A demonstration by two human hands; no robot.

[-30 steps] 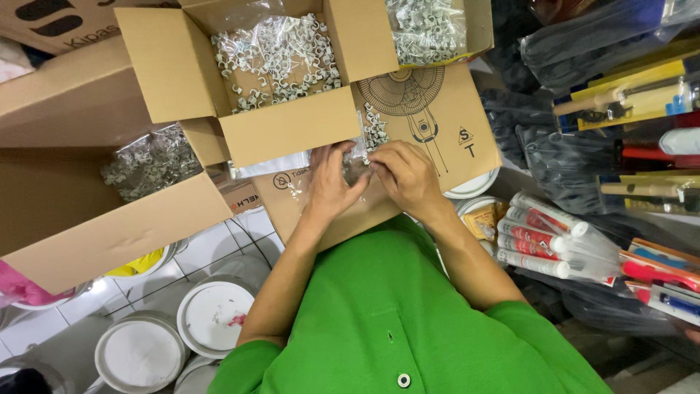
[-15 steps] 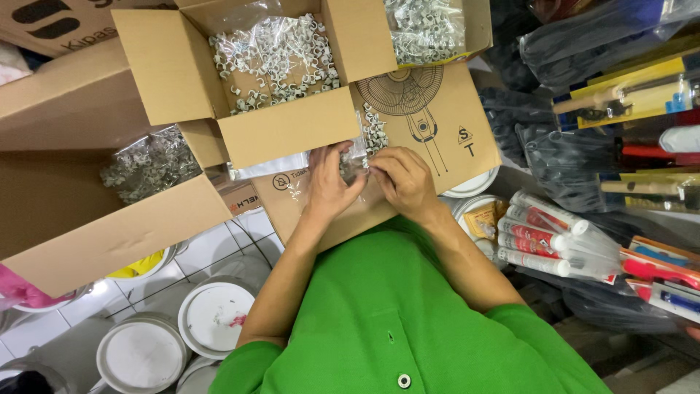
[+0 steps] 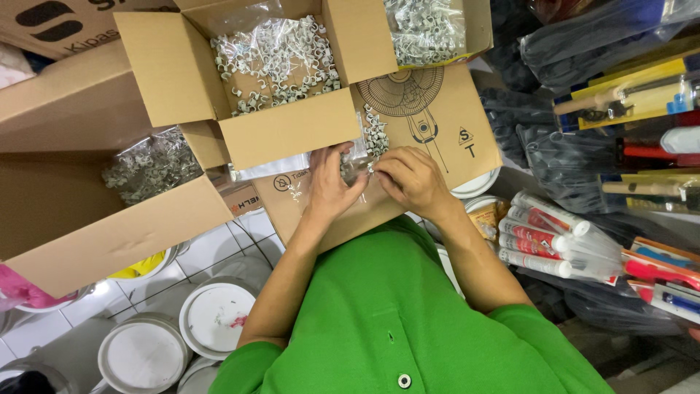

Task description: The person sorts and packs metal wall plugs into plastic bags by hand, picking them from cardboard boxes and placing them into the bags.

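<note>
Left hand [image 3: 328, 186] and right hand [image 3: 413, 179] are together, pinching the mouth of a small clear bag [image 3: 355, 162] of white clips over the flat cardboard [image 3: 437, 131], apparently the sealing step; a firm, even press seems next.

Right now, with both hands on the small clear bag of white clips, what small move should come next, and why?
Probably press the bag's mouth shut. The left hand and right hand pinch the small clear bag between them on the flat cardboard, and it already holds white clips, so more handling could spill them.
</note>
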